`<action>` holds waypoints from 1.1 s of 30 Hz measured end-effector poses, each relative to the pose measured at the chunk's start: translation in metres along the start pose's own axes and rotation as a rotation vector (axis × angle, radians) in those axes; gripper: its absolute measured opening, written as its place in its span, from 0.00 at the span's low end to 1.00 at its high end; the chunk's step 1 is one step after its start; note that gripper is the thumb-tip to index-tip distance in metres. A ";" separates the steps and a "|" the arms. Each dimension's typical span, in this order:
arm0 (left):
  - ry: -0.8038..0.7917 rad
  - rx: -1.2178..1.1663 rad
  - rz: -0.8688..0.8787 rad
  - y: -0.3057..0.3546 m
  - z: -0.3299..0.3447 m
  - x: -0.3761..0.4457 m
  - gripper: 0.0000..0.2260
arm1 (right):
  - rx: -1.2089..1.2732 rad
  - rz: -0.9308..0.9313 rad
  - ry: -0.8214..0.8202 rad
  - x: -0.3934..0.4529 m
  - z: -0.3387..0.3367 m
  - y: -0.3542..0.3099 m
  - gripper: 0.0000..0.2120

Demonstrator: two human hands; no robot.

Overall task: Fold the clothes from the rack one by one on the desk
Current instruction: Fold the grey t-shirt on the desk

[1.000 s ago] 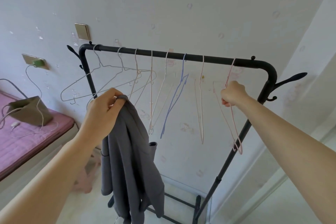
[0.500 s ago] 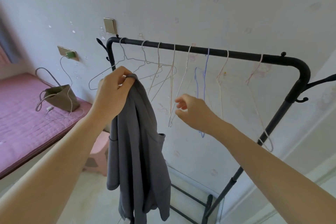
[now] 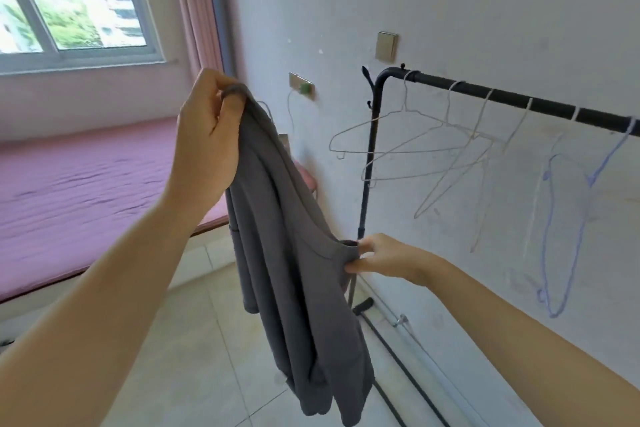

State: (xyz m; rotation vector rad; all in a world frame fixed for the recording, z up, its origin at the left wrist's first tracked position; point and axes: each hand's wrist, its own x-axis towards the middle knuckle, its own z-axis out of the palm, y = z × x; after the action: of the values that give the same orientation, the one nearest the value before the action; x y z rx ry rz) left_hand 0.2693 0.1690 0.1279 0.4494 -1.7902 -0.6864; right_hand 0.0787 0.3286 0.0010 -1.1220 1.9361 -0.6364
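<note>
A grey garment [image 3: 301,274] hangs in the air left of the black clothes rack [image 3: 372,149]. My left hand [image 3: 207,139] grips its top edge, raised high. Lower and to the right, my right hand [image 3: 384,255] pinches a fold at the garment's side. On the rack's top bar hang several bare wire hangers, white ones [image 3: 415,142] and a blue one [image 3: 568,211]. No desk is in view.
A bed with a pink cover [image 3: 69,191] lies at the left under a window [image 3: 69,0] with a pink curtain. A pink stool [image 3: 308,177] stands behind the garment. The rack's foot bars [image 3: 398,364] run across the tiled floor along the wall.
My view has swung left, away from the rack. My right hand left the pink hanger, came across and took hold of the garment's side. My left hand keeps its grip on top.
</note>
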 end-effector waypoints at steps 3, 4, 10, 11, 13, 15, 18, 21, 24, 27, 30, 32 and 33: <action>0.101 0.132 -0.095 -0.032 -0.057 -0.003 0.05 | 0.094 -0.060 0.019 0.025 0.023 -0.029 0.09; 0.130 0.166 -0.138 -0.042 -0.075 -0.006 0.04 | 0.100 -0.072 0.032 0.031 0.029 -0.039 0.09; 0.276 0.394 -0.330 -0.102 -0.214 -0.046 0.05 | 0.168 -0.149 0.093 0.087 0.083 -0.127 0.08; 0.287 0.431 -0.367 -0.110 -0.239 -0.055 0.05 | 0.152 -0.169 0.098 0.097 0.098 -0.144 0.08; 0.305 0.492 -0.430 -0.121 -0.280 -0.070 0.05 | 0.133 -0.209 0.103 0.113 0.124 -0.177 0.08; 0.342 0.574 -0.501 -0.129 -0.328 -0.086 0.06 | 0.128 -0.265 0.092 0.131 0.158 -0.215 0.06; 0.358 0.653 -0.560 -0.143 -0.387 -0.106 0.08 | 0.163 -0.349 0.079 0.151 0.201 -0.261 0.06; 0.368 0.724 -0.599 -0.150 -0.447 -0.129 0.10 | 0.153 -0.464 0.072 0.167 0.250 -0.309 0.08; 0.393 0.821 -0.638 -0.153 -0.503 -0.154 0.11 | 0.095 -0.593 0.039 0.182 0.306 -0.355 0.08; 0.431 0.945 -0.677 -0.149 -0.558 -0.181 0.11 | 0.050 -0.699 0.000 0.195 0.366 -0.400 0.08; 0.455 1.030 -0.724 -0.142 -0.603 -0.206 0.11 | 0.000 -0.783 -0.057 0.202 0.417 -0.441 0.08; 0.479 1.077 -0.770 -0.139 -0.633 -0.224 0.12 | -0.065 -0.836 -0.116 0.208 0.450 -0.469 0.09; 0.486 1.089 -0.795 -0.137 -0.646 -0.232 0.12 | -0.092 -0.858 -0.149 0.212 0.464 -0.480 0.10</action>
State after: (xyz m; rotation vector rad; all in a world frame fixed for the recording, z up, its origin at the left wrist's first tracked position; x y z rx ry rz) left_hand 0.9501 0.0579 0.0115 1.9367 -1.3330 -0.0003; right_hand 0.6300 -0.1031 0.0126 -2.0118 1.3092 -0.8704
